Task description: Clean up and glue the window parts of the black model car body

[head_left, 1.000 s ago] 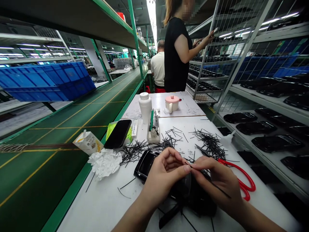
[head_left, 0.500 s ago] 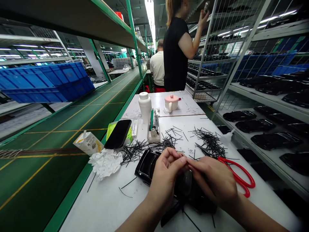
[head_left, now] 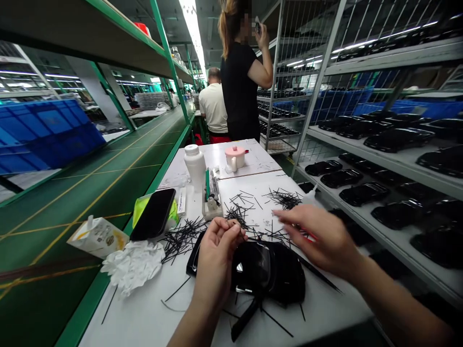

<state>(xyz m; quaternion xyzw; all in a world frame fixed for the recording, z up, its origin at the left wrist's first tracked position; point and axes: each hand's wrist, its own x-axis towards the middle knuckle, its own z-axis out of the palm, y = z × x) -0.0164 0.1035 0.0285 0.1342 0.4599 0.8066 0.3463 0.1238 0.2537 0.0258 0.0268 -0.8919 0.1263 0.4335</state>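
Observation:
My left hand (head_left: 217, 258) is closed in a pinch over the black model car, with thumb against fingertips. What lies between those fingertips is too small to make out. The glossy black model car (head_left: 267, 272) rests on the table, partly hidden by that hand. To its right, my right hand (head_left: 323, 236) is around the red-handled scissors (head_left: 320, 273); most of the handle is hidden, and the dark blades point down to the right. Its forefinger stretches toward a pile of thin black strips (head_left: 285, 198). A loose black part (head_left: 245, 320) lies in front of the car.
More black strips (head_left: 184, 236) lie left of the car, near crumpled white paper (head_left: 133, 265), a drink carton (head_left: 99, 237) and a phone (head_left: 154, 214). A white bottle (head_left: 195, 168) and pink-lidded cup (head_left: 235, 158) stand farther back. Racks of black car bodies (head_left: 398, 140) line the right.
My right hand has parted from the left and moved right. The scissors, earlier lying on the table, are now under its palm with blades turned to the lower right. The view has shifted.

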